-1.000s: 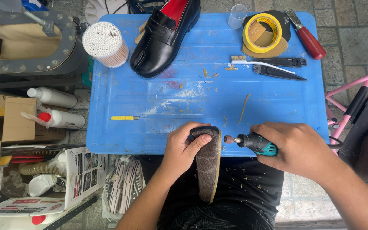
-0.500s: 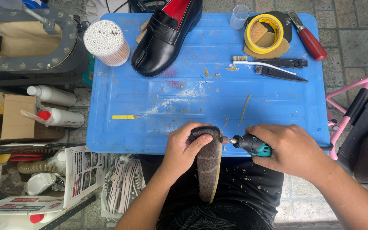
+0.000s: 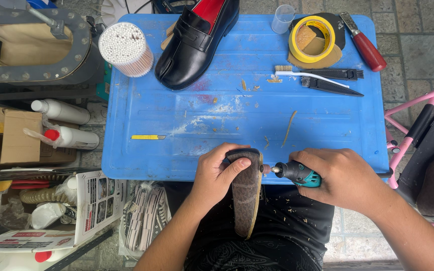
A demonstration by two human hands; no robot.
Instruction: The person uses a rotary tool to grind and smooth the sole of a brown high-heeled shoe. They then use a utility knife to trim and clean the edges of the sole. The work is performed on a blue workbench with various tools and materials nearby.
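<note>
My left hand [image 3: 218, 176] grips a shoe [image 3: 246, 195] turned sole up, its brown textured sole running from the table edge down over my lap. My right hand [image 3: 345, 176] holds a small teal and black rotary tool [image 3: 297, 173]. The tool's tip touches the right edge of the sole near the heel. Both hands sit at the near edge of the blue table [image 3: 327, 130]. A matching black loafer [image 3: 197, 42] with a red lining stands at the table's far side.
On the table lie a yellow tape roll [image 3: 294, 44], a red-handled knife [image 3: 363, 42], two brushes [image 3: 322, 75], a clear cup [image 3: 283, 18], a cotton swab tub [image 3: 125, 49] and a yellow blade [image 3: 146, 137]. Bottles and boxes crowd the left; a pink frame [image 3: 418, 125] stands right.
My right hand has moved the rotary tool left until its tip meets the sole's edge. The left hand keeps the shoe in place.
</note>
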